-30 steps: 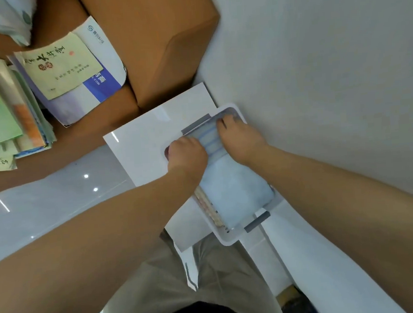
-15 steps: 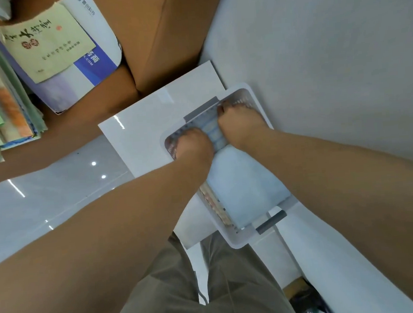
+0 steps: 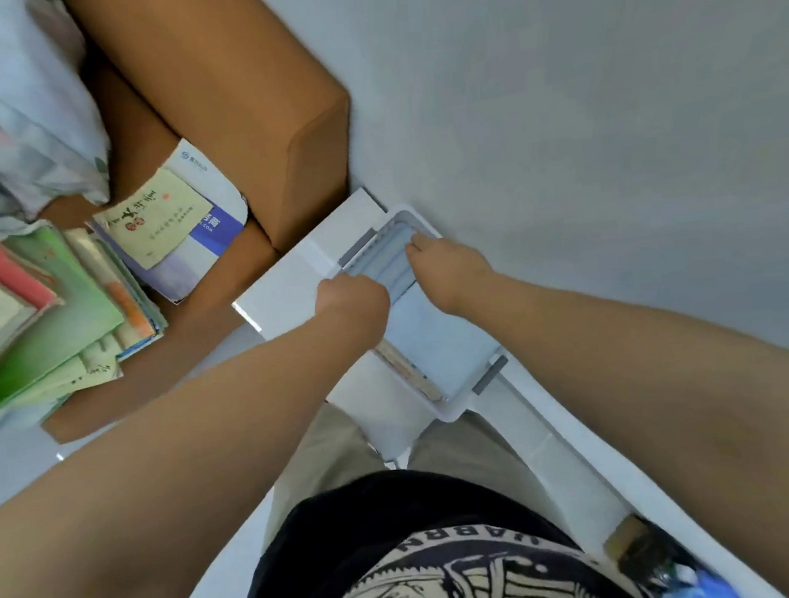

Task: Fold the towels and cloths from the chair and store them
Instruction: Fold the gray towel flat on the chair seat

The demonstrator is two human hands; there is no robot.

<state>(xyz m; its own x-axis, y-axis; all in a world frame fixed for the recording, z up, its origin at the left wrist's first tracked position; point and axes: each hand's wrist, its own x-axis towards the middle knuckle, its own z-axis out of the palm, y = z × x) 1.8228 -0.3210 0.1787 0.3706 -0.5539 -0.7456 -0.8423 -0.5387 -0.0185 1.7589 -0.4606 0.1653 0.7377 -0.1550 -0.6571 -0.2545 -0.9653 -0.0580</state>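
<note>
- We see the folded pale-blue towel (image 3: 433,338) lying in the white storage bin (image 3: 445,412), its striped end toward the far grey handle (image 3: 358,247); the bin stands against the white wall (image 3: 605,117).
- Our left hand (image 3: 352,302) sits knuckles-up on the towel's left edge, its fingers curled under and hidden; we cannot tell whether they pinch the cloth or only press it.
- Our right hand (image 3: 451,268) rests on the towel's right side, fingers close together and reaching onto the stripes; their tips are out of sight, so we cannot tell what hold they have.
- A patterned beige edge (image 3: 410,368) shows between the towel and the bin's left wall; we cannot tell what it is.
- The near grey handle (image 3: 489,375) sits just right of the towel's near end.
- Left of the bin is a brown box (image 3: 226,99); a stack of books (image 3: 31,327) and a floral cloth (image 3: 5,117) lie further left.
</note>
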